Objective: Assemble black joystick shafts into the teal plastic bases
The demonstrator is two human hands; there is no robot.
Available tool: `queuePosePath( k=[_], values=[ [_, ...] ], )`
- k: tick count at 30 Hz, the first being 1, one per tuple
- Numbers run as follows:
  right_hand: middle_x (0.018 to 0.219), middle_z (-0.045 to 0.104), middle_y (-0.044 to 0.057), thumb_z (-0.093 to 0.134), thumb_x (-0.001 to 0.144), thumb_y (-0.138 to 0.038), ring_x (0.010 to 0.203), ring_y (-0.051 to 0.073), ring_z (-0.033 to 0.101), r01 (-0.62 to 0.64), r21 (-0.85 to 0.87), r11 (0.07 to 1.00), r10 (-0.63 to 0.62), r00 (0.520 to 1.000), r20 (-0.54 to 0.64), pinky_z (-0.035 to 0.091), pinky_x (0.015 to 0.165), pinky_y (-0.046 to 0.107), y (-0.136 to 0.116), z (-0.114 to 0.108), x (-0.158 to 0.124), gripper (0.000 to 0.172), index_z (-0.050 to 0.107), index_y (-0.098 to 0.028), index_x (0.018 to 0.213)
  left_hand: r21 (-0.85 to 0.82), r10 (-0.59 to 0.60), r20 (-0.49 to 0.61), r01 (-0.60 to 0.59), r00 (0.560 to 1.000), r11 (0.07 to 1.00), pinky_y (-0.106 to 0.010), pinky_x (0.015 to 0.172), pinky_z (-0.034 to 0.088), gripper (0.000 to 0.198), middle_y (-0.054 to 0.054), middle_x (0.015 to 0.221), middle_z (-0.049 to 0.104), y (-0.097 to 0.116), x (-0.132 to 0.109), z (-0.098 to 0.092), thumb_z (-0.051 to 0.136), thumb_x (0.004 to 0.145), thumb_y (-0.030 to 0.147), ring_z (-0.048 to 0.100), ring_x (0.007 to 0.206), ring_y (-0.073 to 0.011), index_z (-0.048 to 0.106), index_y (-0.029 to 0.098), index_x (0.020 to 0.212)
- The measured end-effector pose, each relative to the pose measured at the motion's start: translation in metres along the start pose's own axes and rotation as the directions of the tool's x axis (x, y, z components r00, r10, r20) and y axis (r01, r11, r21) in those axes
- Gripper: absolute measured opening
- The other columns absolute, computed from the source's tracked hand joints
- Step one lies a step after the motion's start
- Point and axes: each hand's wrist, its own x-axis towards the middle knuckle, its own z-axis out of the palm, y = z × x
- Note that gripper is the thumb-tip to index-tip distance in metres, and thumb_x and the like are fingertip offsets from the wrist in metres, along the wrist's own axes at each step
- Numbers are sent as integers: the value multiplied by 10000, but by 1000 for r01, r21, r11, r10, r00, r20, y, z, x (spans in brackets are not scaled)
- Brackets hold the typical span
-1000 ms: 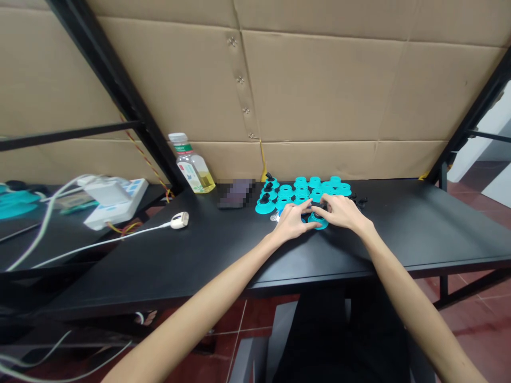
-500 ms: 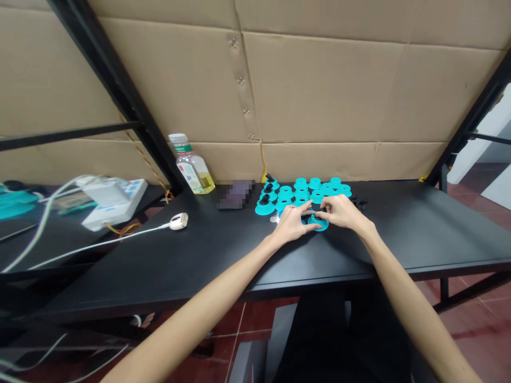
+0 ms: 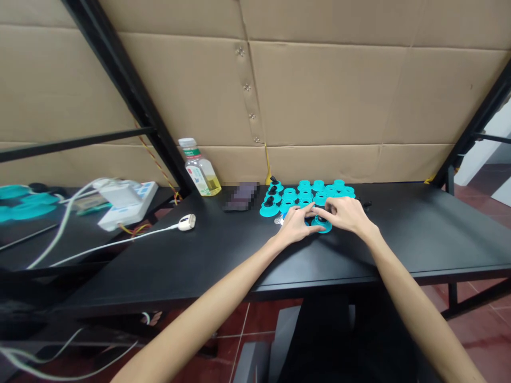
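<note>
Both of my hands meet over one turquoise disc-shaped part lying on the black table. My left hand pinches its left rim with thumb and fingers. My right hand curls over its right side, and a small black piece shows at the disc's centre under the fingertips. Behind the hands stands a cluster of several more turquoise parts; three at the left carry black pieces on top. A few loose black pieces lie just right of my right hand.
A plastic bottle of yellow liquid stands by the cardboard wall, a dark flat object beside it. A white plug on a cable lies at the left. A white power strip and more turquoise parts sit on the neighbouring table.
My hands stay on the same turquoise part with only slight finger shifts. The view has drifted a little, so everything sits slightly further right and lower in the picture.
</note>
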Motion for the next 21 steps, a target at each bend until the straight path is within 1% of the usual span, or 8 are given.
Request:
queuePosePath(
  k=[2,4,7,10,13,17,21],
  values=[
    [676,632,10,450,904,-489,613,124,517,41,144,989,-44,999,18,271,564,229,1,-4,-1,374,665,-190,838,-20,18,16,-17,1000,1000,-462,1091,309,698,-61,1143,701,1,0,-1,702,720,520,558,1205,-289,515,223,1323],
    [722,645,3,485,888,-365,632,116,519,103,255,962,-119,992,50,306,588,221,3,-5,0,257,672,-193,931,-29,19,22,-18,1000,999,-461,1085,312,733,-65,1140,701,0,0,0,698,728,506,563,1201,-287,473,214,1361],
    [766,652,15,537,818,-250,645,109,521,157,321,934,-193,978,80,335,608,219,5,-1,3,173,678,-165,872,-24,-2,18,2,1000,1000,-457,1088,312,794,-71,1164,688,-3,0,1,699,718,521,519,1250,-299,436,201,1396],
    [753,654,27,533,804,-222,635,109,520,150,329,932,-189,978,90,341,599,223,5,2,5,155,666,-144,789,-23,-16,17,17,1000,1000,-462,1093,307,822,-65,1180,681,-6,0,3,692,719,536,497,1269,-306,416,193,1413],
    [706,655,32,524,801,-208,618,115,528,127,315,940,-164,982,93,344,588,228,3,3,5,160,657,-135,750,-14,-8,18,8,1000,1000,-463,1091,306,802,-62,1184,680,-6,0,4,703,710,530,524,1241,-306,443,206,1395],
    [661,658,30,503,794,-184,597,124,555,75,365,928,-118,988,99,368,587,230,2,3,4,173,669,-135,790,-11,-2,10,2,1000,1000,-465,1081,318,802,-76,1179,681,-5,0,3,710,706,519,541,1223,-302,448,200,1393],
    [625,643,24,495,784,-177,580,125,557,62,394,917,-111,988,103,375,574,228,5,3,3,177,665,-129,801,-14,-11,10,12,1000,1000,-466,1076,326,811,-79,1173,683,-4,-1,2,700,719,524,526,1241,-300,434,181,1404]
  ],
)
